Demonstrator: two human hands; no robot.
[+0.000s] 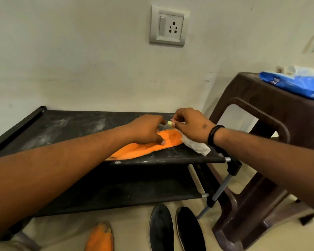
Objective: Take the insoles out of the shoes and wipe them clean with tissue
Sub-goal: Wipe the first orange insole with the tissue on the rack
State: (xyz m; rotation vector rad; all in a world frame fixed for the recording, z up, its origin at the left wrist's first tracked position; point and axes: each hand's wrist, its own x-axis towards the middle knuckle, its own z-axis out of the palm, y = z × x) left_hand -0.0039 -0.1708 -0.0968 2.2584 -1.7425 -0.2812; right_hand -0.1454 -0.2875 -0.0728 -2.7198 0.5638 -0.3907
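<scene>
Pressing an orange insole (145,148) flat on the top shelf of a dusty black rack (65,124), our left hand (147,130) holds it down with its fingers. Our right hand (190,127) pinches something small and pale at the insole's far end, a white tissue (198,146) tucked under its palm. Near us on the floor lie another orange insole (100,238) and two black ones (176,230); right, a blue tissue pack (297,84) tops a brown stool (261,113).

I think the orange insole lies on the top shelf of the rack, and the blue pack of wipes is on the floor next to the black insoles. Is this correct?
Not quite. The head view shows the blue pack of wipes on the brown plastic stool, not on the floor. The orange insole does lie on the rack's top shelf.
</scene>
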